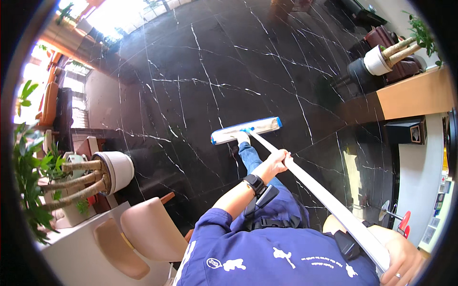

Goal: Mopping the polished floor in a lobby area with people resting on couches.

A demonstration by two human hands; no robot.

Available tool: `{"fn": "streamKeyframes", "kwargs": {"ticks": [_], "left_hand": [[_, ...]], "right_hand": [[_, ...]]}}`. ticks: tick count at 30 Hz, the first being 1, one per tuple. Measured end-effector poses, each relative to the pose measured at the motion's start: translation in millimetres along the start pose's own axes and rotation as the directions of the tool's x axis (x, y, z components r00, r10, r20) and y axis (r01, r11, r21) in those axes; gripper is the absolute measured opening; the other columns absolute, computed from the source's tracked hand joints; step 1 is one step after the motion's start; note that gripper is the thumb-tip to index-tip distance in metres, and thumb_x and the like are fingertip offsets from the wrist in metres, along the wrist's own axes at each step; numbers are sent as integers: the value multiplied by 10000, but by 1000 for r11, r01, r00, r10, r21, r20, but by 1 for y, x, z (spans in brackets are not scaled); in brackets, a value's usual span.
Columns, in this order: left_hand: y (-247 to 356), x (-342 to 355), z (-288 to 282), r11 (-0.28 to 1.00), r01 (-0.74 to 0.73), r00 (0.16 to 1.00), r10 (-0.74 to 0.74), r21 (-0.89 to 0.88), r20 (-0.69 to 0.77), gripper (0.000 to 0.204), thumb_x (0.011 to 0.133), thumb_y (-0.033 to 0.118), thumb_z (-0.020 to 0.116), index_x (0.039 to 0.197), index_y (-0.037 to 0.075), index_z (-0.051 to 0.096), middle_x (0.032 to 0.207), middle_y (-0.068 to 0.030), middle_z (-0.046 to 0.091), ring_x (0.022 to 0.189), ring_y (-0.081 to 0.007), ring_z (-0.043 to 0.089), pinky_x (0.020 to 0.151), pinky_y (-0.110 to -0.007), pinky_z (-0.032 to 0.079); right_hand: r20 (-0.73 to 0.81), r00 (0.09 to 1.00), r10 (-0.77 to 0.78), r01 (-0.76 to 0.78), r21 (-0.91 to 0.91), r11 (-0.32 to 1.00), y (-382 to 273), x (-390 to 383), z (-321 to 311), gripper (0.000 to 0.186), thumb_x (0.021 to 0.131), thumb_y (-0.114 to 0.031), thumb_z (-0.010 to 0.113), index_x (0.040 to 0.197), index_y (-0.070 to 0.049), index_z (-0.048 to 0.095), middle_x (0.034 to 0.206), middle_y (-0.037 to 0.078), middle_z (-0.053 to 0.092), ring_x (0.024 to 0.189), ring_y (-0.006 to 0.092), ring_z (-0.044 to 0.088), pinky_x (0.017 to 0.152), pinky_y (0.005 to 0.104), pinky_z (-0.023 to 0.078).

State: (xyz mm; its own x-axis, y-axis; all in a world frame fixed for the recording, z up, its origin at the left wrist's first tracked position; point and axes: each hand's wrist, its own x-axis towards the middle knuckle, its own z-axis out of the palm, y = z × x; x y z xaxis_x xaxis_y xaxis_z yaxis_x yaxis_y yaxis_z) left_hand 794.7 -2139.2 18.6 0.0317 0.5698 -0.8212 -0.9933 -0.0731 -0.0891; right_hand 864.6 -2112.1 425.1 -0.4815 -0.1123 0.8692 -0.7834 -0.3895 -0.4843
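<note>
A flat mop head (262,126), pale with blue end caps, lies on the black marble floor (205,86) just beyond my shoe and jeans leg. Its long white pole (329,202) runs diagonally back toward my body at lower right. My left hand (277,162) is closed around the middle of the pole, a dark device strapped on that wrist. My right hand (401,260), wearing a ring, grips the pole near its upper end at the lower right edge of the view.
A potted plant (114,171) and beige chair (148,229) stand close on my left. Another potted plant (374,62) is at upper right beside dark red armchairs (400,71), with a wooden counter (415,97) and black box (404,130) below. Orange seating (47,105) is at far left.
</note>
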Motion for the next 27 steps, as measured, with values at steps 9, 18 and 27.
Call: {"fn": "streamKeyframes", "kwargs": {"ticks": [9,18,27], "left_hand": [[48,17,39,997,71,995,-69,30,-70,80,720,30,362,641,45,366,498,-44,347,400,-163,361,380,-268,358],[53,-2,35,988,122,985,-108,97,-138,85,726,34,362,642,48,366,491,-41,344,399,-164,359,380,-272,354],[10,-13,7,972,174,964,-136,158,-229,105,740,42,345,644,65,378,483,-40,344,372,-145,330,344,-265,334]], "right_hand": [[-57,998,-15,14,-24,1000,35,24,-82,195,646,58,489,580,-78,366,436,-38,349,333,22,303,316,179,179],[-81,994,-74,72,-25,997,31,34,-82,167,634,57,499,593,-59,387,435,-17,382,327,32,327,301,187,197],[-28,998,-64,62,-93,994,-3,-14,-6,141,656,33,500,600,-62,413,451,12,406,344,46,355,316,188,219]]}}
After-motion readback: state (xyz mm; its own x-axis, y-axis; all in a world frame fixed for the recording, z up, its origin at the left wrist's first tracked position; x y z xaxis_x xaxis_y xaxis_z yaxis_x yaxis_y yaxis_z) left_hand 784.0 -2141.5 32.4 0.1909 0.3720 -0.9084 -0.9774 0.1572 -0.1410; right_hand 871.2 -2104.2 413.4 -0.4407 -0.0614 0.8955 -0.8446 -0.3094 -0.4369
